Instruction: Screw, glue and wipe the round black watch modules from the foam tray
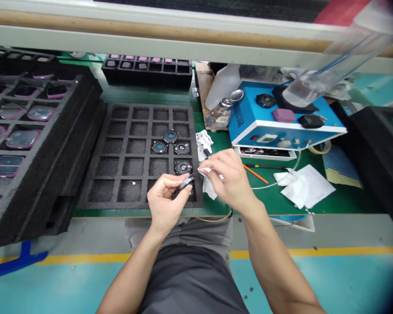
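My left hand (167, 198) pinches a round black watch case (186, 182) on edge between thumb and fingers, above the near right corner of the black foam tray (118, 152). Close to its right, my right hand (227, 176) has its fingers closed on a small white wipe (207, 169). A dark tip (207, 152) shows beyond these fingers; whether the hand holds it I cannot tell. Several similar watch cases (182, 148) lie face down in the tray's right-hand cells, one (170, 136) resting across a divider. Another, under my left hand, is partly hidden.
At left rise stacked foam trays (85, 104) with purple-rimmed watch parts. A blue machine (262, 126) stands at the back right beside a glass pump bottle (220, 114). White wipes (309, 185) and an orange stick (256, 174) lie on the green mat. A shelf edge (150, 37) crosses overhead.
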Motion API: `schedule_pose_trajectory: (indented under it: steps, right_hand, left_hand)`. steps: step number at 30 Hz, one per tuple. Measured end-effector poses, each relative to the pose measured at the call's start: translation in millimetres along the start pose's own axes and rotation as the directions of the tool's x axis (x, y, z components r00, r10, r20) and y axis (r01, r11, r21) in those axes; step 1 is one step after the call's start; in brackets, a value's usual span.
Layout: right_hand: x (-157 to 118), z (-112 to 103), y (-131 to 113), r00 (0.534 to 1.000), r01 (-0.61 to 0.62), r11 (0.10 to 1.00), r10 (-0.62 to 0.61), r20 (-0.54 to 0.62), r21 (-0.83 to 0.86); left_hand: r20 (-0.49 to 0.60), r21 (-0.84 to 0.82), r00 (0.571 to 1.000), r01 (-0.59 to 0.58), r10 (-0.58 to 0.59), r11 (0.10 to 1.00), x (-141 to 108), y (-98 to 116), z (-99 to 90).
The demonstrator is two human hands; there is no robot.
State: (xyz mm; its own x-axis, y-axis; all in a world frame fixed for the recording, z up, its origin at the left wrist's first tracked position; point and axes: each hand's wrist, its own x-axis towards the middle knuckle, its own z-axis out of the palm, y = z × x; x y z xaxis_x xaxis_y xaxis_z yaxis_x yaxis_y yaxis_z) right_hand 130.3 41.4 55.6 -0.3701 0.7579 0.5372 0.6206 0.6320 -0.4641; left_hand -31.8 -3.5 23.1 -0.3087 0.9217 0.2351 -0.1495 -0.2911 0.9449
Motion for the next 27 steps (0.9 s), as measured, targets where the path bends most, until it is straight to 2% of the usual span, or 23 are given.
schedule_pose_trajectory:
  steps: [4,7,11,14,16,18,20,22,27]
  right_hand:
    - [-3,-10,7,0.999,-0.026,0.999,0.028,-0.037,0.042]
    - [-2,-11,-3,0.999,-0.002,0.995,0.006,-0.042,0.098]
    - [-3,11,-28,0.995,-0.007,0.991,0.020,-0.097,0.131]
    - [-10,34,-44,0.956,-0.099,0.985,0.133,-0.262,0.139]
    - [-16,42,-51,0.930,-0.116,0.983,0.157,-0.333,0.142]
    - [-20,42,-54,0.937,-0.074,0.984,0.124,-0.326,0.164]
    - [-21,35,-52,0.955,-0.054,0.973,0.115,-0.273,0.223]
    - [-21,25,-48,0.956,-0.102,0.954,0.173,-0.238,0.282]
    - [-14,11,-42,0.905,-0.276,0.902,0.360,-0.226,0.331]
  left_hand:
    - [0.001,-0.029,1.000,0.013,-0.013,1.000,0,2,0.7]
    - [0.003,-0.039,1.000,0.004,-0.004,0.999,0,2,1.5]
    - [-0.027,-0.009,0.999,-0.024,0.024,1.000,-1,0,3.2]
    - [-0.110,0.016,0.993,-0.037,0.038,0.999,-2,-2,4.3]
    - [-0.136,0.018,0.990,-0.032,0.035,0.999,-2,-1,4.2]
    - [-0.135,0.009,0.991,-0.020,0.021,1.000,-1,0,3.5]
    - [-0.129,-0.009,0.992,0.014,-0.015,1.000,0,2,2.5]
    - [-0.130,-0.027,0.989,0.063,-0.066,0.998,1,3,1.6]
    - [-0.134,-0.019,0.984,0.113,-0.115,0.993,2,2,1.0]
